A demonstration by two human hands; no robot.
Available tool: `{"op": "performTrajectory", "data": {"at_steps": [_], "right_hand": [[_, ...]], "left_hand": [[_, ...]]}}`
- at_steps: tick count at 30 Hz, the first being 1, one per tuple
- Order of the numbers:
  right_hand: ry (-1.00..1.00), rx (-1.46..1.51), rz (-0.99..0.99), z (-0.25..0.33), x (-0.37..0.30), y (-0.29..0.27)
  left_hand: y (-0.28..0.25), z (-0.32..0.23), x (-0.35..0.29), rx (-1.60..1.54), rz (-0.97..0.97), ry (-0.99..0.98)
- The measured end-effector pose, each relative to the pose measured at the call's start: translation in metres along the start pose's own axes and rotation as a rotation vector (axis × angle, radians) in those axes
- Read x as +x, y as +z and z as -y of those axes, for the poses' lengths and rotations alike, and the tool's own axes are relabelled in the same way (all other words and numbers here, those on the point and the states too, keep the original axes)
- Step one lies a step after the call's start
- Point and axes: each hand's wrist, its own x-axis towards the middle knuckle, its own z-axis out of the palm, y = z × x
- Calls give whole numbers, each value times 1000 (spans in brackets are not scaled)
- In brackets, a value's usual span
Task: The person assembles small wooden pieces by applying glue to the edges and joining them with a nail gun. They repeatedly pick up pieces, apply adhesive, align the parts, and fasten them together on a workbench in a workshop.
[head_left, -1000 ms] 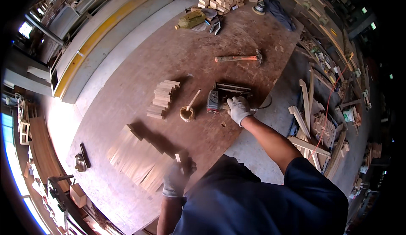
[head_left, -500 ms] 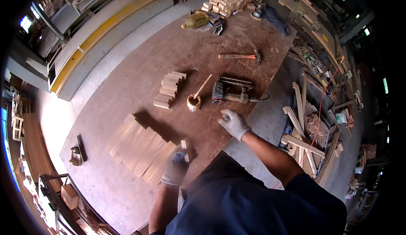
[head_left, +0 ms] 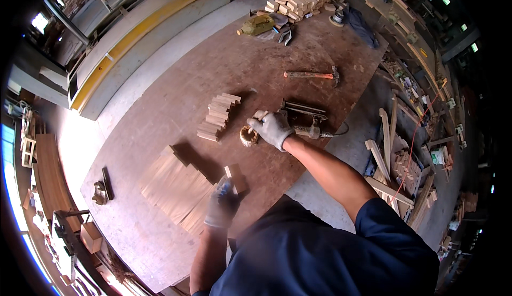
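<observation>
My left hand (head_left: pixel 223 203), in a whitish work glove and blurred, grips a small wood block (head_left: pixel 229 172) that stands up past its fingers. Beside it lies a panel of pale wood strips (head_left: pixel 176 192) with a stepped far edge. My gloved right hand (head_left: pixel 270 129) is closed over a small, crusted glue pot (head_left: pixel 248 136), its fingers together where the pot's wooden stick stood; the hand hides the stick. Just right of that hand lies a nail gun (head_left: pixel 306 120), partly covered by it. A row of short wood strips (head_left: pixel 218 117) lies left of the pot.
A hammer (head_left: pixel 312 75) lies farther off on the brown worktable (head_left: pixel 176 115). At its far end are a yellowish jug (head_left: pixel 257 25), pliers (head_left: pixel 286 36) and stacked wood blocks (head_left: pixel 301 0). A dark tool (head_left: pixel 101 189) rests at the left edge. Scrap wood (head_left: pixel 384 152) piles up on the right.
My right hand has moved left from near the nail gun to the pot and closed there. My left hand stays beside the panel with the block. The view has shifted slightly.
</observation>
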Motion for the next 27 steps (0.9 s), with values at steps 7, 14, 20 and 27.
{"op": "performTrajectory", "data": {"at_steps": [7, 14, 20, 27], "right_hand": [[-152, 16, -70, 17, -19, -22], [-191, -85, -61, -4, -23, 7], [30, 109, -80, 6, -25, -14], [266, 634, -204, 14, -36, -38]], "left_hand": [[6, 6, 13, -708, 29, -321], [1, 3, 31, -770, 106, -429], [-3, 17, 40, -830, 140, -396], [-13, 27, 50, -1166, 153, -504]]}}
